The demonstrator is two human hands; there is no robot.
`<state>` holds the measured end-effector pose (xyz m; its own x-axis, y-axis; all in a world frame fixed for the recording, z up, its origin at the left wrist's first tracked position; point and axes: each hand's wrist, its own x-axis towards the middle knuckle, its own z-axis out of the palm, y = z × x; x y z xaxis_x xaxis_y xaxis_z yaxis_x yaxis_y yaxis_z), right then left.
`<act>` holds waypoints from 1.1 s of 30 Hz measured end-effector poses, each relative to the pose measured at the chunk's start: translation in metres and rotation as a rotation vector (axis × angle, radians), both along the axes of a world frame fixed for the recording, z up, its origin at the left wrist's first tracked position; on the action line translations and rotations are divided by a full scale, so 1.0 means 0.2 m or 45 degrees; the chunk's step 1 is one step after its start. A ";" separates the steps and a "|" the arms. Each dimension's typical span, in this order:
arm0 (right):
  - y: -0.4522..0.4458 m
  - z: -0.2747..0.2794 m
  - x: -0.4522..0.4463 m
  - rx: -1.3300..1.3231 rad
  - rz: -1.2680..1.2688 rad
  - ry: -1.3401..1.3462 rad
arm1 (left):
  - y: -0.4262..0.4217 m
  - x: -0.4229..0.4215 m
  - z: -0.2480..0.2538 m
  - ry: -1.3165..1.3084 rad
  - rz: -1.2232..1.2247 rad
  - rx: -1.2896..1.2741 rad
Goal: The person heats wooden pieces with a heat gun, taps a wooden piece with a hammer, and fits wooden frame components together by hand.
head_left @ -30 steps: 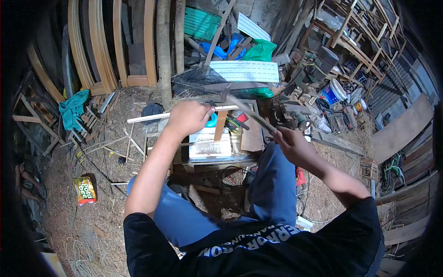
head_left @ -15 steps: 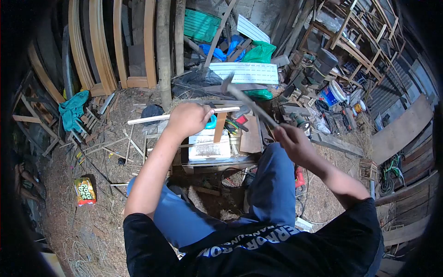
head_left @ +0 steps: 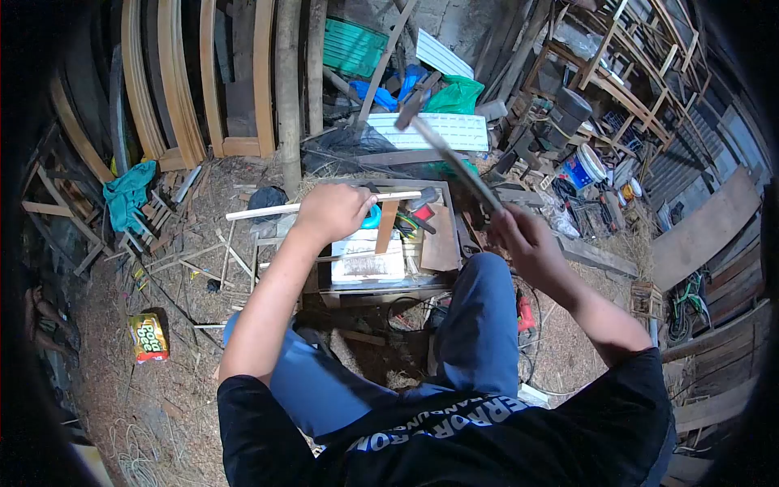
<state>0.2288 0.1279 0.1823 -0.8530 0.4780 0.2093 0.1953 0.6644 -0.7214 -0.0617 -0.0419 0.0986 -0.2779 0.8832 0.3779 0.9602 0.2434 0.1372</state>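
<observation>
"Item one?"

"Pale wooden strip (head_left: pixel 264 213), one, above the worktable (head_left: pixel 389 286), its left end jutting past the left edge; left hand (head_left: pixel 334 213) clenched round it."

"Item two?"

"Hammer (head_left: pixel 458 161), one, handle grasped in the right hand (head_left: pixel 526 239), raised (head blurred), apart from the strip, head beyond the table's far edge."

"Adjoining?"

"Brown slat (head_left: pixel 387 226), one, upper end at the strip; contact cannot be told."

"Tabletop stock?"

"White slab (head_left: pixel 369 268), one, by the near edge, left of centre; blue ring (head_left: pixel 372 217), one, just beside the left hand; thin brown board (head_left: pixel 441 239), one, toward the right edge."
</observation>
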 end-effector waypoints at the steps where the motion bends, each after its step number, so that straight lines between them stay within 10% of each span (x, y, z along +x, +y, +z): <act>1: -0.02 0.02 0.00 0.041 -0.013 0.015 | 0.00 0.00 0.00 -0.003 -0.012 0.007; 7: 0.01 -0.16 0.03 0.110 0.001 -0.520 | 0.00 0.01 0.02 0.033 0.047 -0.091; 14: -0.03 0.03 0.00 -0.040 -0.029 0.041 | 0.01 0.00 -0.02 -0.011 -0.010 0.004; 21: 0.03 -0.10 0.02 0.011 -0.044 -0.534 | 0.00 0.01 0.03 0.018 0.031 -0.107; 26: -0.05 0.02 0.02 -0.054 -0.120 -0.049 | 0.00 0.01 0.00 -0.036 0.007 -0.010; 33: 0.03 -0.08 0.02 -0.062 -0.076 -0.525 | 0.01 -0.01 -0.01 0.051 0.003 -0.020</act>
